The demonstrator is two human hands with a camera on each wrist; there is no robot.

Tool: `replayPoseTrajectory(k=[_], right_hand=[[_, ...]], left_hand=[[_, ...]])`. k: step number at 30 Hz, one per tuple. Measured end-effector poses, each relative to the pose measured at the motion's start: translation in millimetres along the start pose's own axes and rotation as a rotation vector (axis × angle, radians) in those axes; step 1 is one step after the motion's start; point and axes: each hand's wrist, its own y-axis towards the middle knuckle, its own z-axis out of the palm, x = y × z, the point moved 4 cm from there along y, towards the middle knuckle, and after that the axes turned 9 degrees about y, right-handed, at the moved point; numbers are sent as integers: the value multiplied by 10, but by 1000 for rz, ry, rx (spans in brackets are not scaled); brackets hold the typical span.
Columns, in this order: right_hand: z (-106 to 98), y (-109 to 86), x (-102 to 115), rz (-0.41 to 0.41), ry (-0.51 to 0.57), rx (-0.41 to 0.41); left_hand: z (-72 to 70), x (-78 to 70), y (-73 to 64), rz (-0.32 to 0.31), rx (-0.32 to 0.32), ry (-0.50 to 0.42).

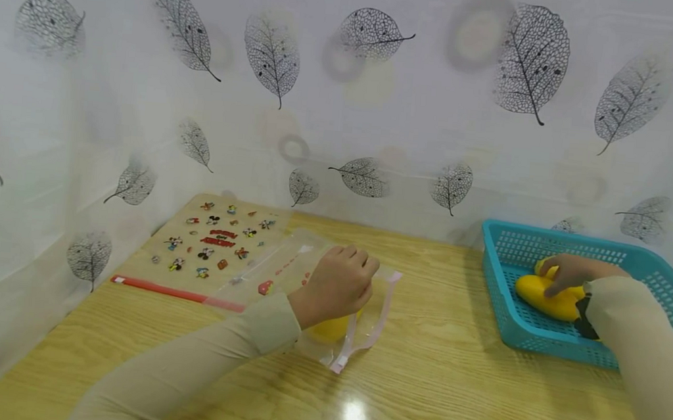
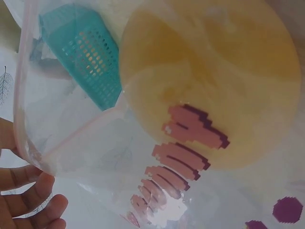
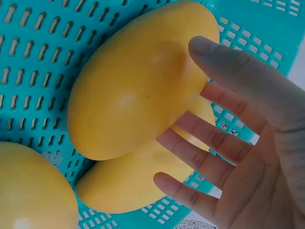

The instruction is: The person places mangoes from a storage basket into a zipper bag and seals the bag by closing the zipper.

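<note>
My left hand [image 1: 339, 283] pinches the open edge of a clear zip bag [image 1: 387, 303] with a pink closure strip; the fingers curl at that edge in the left wrist view. Inside the bag lies a yellow mango [image 2: 209, 71], seen through the printed plastic. Over at the right, my right hand [image 3: 257, 157] reaches into a teal basket [image 1: 563, 348]. Its thumb overlaps the upper mango [image 3: 143, 81] and its loosely extended fingers lie along that fruit's side. Below it sits another mango [image 3: 133, 186], with a third mango [image 3: 33, 186] at the lower left of the right wrist view.
A second zip bag [image 1: 191, 245] with cartoon prints and a red slider strip lies flat at the back left, partly overlapped by the pink-edged bag. The wooden table [image 1: 446, 397] meets a leaf-patterned curtain [image 1: 392, 109] behind and at the left.
</note>
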Motion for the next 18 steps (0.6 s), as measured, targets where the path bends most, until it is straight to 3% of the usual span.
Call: replayPoseTrajectory(k=[18], right_hand=[[51,5,75,19,-20,8]], left_hand=[[58,-1,-18,-5,-9,-1]])
